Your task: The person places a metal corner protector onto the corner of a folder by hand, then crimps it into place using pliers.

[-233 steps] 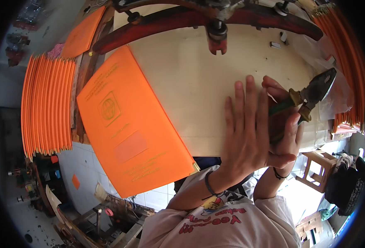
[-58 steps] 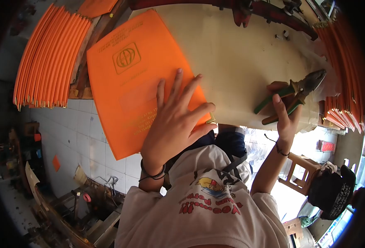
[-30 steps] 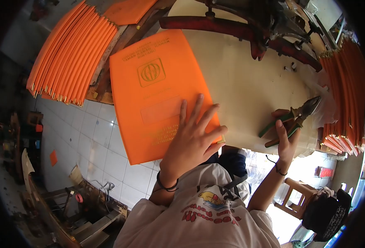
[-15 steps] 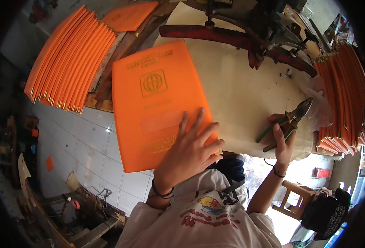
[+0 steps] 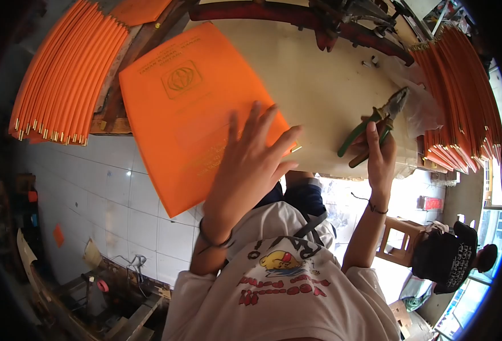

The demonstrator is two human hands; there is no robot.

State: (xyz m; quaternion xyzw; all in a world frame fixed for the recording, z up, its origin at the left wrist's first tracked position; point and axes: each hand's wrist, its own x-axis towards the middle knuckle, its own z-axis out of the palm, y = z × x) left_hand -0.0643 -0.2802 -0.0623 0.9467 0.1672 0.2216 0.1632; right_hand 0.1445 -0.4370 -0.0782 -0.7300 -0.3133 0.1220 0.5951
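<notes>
An orange folder (image 5: 165,125) with gold print and a round emblem lies slanted on the pale table sheet (image 5: 313,91), its lower part over the near edge. Spread across its lower right part is my left hand (image 5: 250,162), palm down, fingers apart and slightly blurred. A small gold corner piece (image 5: 296,148) shows beside that hand. To the right, my right hand (image 5: 379,156) holds green-handled pliers (image 5: 395,104), jaws pointing up and right, with the handles apart. The thumb lies over the handles; its other fingers are mostly hidden.
A row of orange folders with gold corners (image 5: 69,77) stands at the left, another (image 5: 461,96) at the right. A red and black metal frame (image 5: 262,12) crosses the far side. Clear plastic (image 5: 418,99) lies by the right row. A wooden stool (image 5: 400,241) stands below right.
The hands were together at first; since then my left hand has moved onto the folder. The pliers stay in my right hand. Lately the whole view has shifted, and the folder looks more tilted.
</notes>
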